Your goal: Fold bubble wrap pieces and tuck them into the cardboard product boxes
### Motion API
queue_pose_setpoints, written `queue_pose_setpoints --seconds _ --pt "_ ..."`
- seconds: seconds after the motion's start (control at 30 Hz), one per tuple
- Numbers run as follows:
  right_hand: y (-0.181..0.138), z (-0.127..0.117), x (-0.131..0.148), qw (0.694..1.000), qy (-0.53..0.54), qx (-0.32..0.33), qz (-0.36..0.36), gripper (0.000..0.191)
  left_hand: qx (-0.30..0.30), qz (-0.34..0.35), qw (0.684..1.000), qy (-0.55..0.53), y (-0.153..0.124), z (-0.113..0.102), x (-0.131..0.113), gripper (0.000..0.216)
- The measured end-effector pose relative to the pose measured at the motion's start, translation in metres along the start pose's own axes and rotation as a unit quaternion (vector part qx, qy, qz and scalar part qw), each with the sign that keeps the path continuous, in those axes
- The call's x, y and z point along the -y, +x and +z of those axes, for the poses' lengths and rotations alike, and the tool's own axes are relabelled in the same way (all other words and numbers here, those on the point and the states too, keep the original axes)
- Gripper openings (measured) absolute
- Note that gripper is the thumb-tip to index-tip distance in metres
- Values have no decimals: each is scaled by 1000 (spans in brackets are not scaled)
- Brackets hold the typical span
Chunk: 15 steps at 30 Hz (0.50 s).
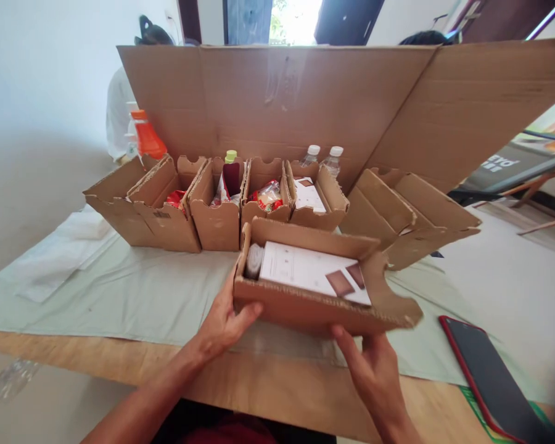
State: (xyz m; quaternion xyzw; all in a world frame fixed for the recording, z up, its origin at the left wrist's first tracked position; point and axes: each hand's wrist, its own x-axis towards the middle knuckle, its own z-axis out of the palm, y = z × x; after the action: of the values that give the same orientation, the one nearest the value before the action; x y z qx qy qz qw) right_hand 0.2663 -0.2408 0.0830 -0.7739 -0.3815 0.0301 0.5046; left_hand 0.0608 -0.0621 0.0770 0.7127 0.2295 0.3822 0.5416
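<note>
- Lying at the left of the pale wooden desk (134, 364), on its light green cloth (134, 296), are thin whitish sheets (60, 259).
- Behind them, a person in white (116, 120) is partly hidden by a tall brown cardboard panel (296, 98); a bright orange plastic container (148, 139) stands before it.
- Five open-topped brown cardboard boxes (217, 228) stand in a row; from the second on, they hold a red packet (176, 198), a maroon-and-white pack (232, 179), a red-and-clear packet (268, 196) and a flat white carton (308, 194).
- Left hand (224, 320): its fingers clasp the left end of the held box, thumb against the front wall.
- Between both hands, in front of the row, is the held box (296, 311), brown cardboard, open towards the camera; a greyish roll (254, 262) lies inside, left of a white rectangular carton printed with brown squares (300, 268).
- Behind the row, two clear white-capped bottles (332, 163) show.
- Right hand (374, 364): thumb on the held box's lower front edge, fingers supporting it beneath, partly hidden.
- Farther right stand two open brown boxes (374, 203).
- Near the right edge lies a black phone in a red case (485, 370).
</note>
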Motion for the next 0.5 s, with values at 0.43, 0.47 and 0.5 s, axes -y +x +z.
queue_pose_setpoints --seconds 0.43,0.47,0.5 --pt "20 19 74 997 44 -18 -65 40 -104 47 993 28 3 -49 -38 52" --pt "9 7 64 997 16 -60 -50 39 -75 58 995 24 0 -37 -37 55" --pt "-4 -4 54 997 -8 -79 -11 40 -54 63 996 24 -7 -27 -36 59"
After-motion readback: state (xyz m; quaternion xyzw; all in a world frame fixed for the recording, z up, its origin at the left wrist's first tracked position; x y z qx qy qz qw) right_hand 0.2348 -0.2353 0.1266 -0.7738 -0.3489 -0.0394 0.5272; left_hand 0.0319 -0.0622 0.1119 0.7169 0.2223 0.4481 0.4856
